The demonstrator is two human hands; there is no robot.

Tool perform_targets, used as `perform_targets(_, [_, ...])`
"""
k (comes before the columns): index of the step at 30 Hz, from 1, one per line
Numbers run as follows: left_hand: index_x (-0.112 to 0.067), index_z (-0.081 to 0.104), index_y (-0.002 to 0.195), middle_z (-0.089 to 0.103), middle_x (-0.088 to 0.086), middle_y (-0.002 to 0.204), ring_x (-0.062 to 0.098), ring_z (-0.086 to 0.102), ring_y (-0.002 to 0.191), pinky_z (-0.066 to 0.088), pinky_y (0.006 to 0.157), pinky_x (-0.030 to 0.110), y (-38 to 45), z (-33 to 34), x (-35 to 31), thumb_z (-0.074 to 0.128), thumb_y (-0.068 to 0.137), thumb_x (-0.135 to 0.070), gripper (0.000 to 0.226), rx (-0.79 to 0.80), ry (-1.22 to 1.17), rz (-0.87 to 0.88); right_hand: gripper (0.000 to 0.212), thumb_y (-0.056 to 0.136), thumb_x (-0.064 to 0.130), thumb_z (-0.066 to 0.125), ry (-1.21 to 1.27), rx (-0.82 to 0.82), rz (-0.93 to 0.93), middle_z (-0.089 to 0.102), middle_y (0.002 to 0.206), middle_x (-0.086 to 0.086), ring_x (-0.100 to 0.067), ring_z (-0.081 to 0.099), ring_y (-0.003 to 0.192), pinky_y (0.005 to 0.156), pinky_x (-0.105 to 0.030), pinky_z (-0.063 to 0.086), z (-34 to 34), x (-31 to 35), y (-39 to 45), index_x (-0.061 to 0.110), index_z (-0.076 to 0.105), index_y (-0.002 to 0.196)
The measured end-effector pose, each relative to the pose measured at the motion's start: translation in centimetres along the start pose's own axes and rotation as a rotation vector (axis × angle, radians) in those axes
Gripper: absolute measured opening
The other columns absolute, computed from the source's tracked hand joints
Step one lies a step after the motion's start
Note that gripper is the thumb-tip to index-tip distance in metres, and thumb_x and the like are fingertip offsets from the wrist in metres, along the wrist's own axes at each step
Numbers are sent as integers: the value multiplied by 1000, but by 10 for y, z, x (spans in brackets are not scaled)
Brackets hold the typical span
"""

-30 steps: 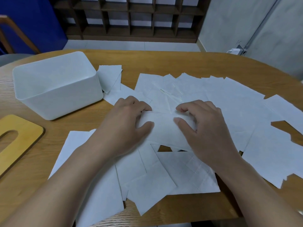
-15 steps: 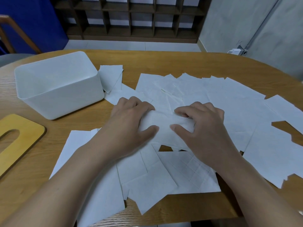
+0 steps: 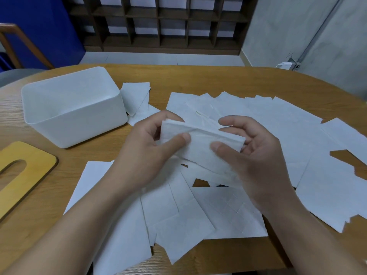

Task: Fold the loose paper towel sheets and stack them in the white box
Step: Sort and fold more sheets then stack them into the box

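A folded paper towel sheet [image 3: 200, 143] is held above the table between both hands. My left hand [image 3: 147, 153] pinches its left end, thumb on top. My right hand [image 3: 256, 155] pinches its right end with thumb on the front face. Several loose white sheets [image 3: 278, 124] lie spread over the wooden table, more of the loose sheets [image 3: 178, 221] under my forearms. The white box [image 3: 75, 124] stands at the left, open side up; I see nothing inside it.
A yellow wooden lid with a slot [image 3: 23, 171] lies at the left edge. A chair [image 3: 12, 46] stands behind the table at far left. A dark shelf unit [image 3: 164, 22] lines the back wall. Bare table wood [image 3: 198, 78] shows beyond the sheets.
Both hands pressed the folded sheet flat on the table before; now they have lifted it off the pile and hold it up, tilted toward the left.
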State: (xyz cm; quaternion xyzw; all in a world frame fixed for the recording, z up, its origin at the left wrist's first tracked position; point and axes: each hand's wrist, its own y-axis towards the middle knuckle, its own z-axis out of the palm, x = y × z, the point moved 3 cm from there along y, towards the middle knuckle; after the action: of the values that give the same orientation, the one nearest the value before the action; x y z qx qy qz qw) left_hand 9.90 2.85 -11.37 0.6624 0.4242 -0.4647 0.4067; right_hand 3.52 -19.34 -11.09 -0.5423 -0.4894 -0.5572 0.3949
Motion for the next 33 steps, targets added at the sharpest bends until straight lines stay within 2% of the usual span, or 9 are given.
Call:
perform_targets(3, [-12,67,108,67,20,102,23,62,84,48,77,38,-4,4,1,75,103,-12,10,-37,-148,-23,42,94,1,81,87,-6,25,79,112,-3,-27,80,99,82,-45,67,10,-2,-2,25,74,128])
perform_targets(7, [-22,64,112,66,12,98,34,64,84,52,71,43,-9,7,10,79,99,-9,23,-86,-56,-63,39,97,5,78,-30,-1,-6,76,111,4,-25,78,101,83,-58,66,18,-7,-4,30,73,127])
perform_targets(10, [-28,64,122,61,20,96,47,57,83,50,70,54,-10,6,14,74,92,5,45,-138,-93,-80,42,98,6,77,-88,23,-50,76,109,5,-22,76,102,80,-54,67,22,-7,-6,30,68,132])
perform_targets(14, [-31,59,130,73,4,101,25,65,86,53,77,46,-12,8,13,68,87,0,54,-177,-93,-79,53,98,12,80,-143,71,-67,75,114,11,-16,76,109,78,-31,67,30,-7,-10,32,59,142])
perform_targets(19, [-34,54,138,70,19,106,50,62,96,54,88,65,-13,17,5,65,91,-9,55,-134,-191,-87,55,99,13,79,-134,29,-109,73,116,15,-13,77,103,70,-27,67,33,-3,-13,34,56,145])
perform_targets(21, [-32,54,138,69,20,107,48,63,93,54,86,63,-14,17,3,65,91,-9,54,-145,-205,-80,55,98,14,80,-141,7,-126,74,115,12,-13,77,102,69,-25,65,34,-2,-13,32,56,145])
perform_targets(25, [-29,55,135,70,7,103,21,62,85,51,81,44,-12,13,9,65,86,-6,55,-157,-213,-92,51,97,16,82,-183,-2,-99,73,114,16,-8,76,106,72,-25,66,32,-6,-12,34,61,140])
perform_targets(29, [-30,54,137,66,3,107,15,62,87,52,79,28,-13,16,7,64,87,-6,56,-137,-181,-63,49,96,14,82,-160,7,-97,73,115,17,-10,75,109,76,-27,67,32,-7,-12,33,62,137])
perform_targets(33, [-33,53,140,66,4,107,18,65,90,55,82,39,-12,14,11,66,95,1,58,-162,-158,-79,46,97,13,81,-86,-9,-43,76,112,15,-14,79,105,75,-36,70,29,-10,-9,31,63,135])
